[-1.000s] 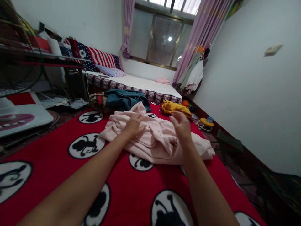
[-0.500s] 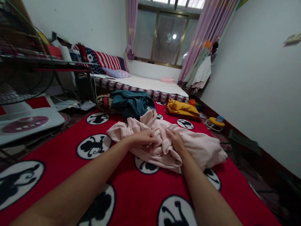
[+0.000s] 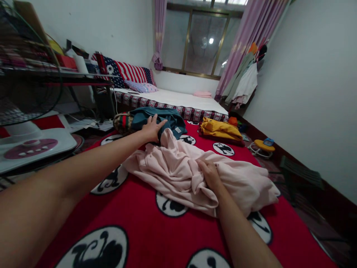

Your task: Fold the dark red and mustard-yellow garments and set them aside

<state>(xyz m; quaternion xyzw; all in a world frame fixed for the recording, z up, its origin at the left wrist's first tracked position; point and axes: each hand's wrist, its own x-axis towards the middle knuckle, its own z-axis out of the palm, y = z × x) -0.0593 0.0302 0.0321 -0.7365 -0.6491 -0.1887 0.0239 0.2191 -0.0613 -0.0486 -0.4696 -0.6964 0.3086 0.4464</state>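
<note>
Pink garment (image 3: 178, 171) — crumpled, long axis left-right

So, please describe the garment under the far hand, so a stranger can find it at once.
On the red blanket, past the pale pink garment, a dark teal garment lies crumpled under the left hand. Its neighbours are pink and yellow.

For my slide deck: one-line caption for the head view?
Left hand on teal garment, right hand gripping pink garment.
</note>
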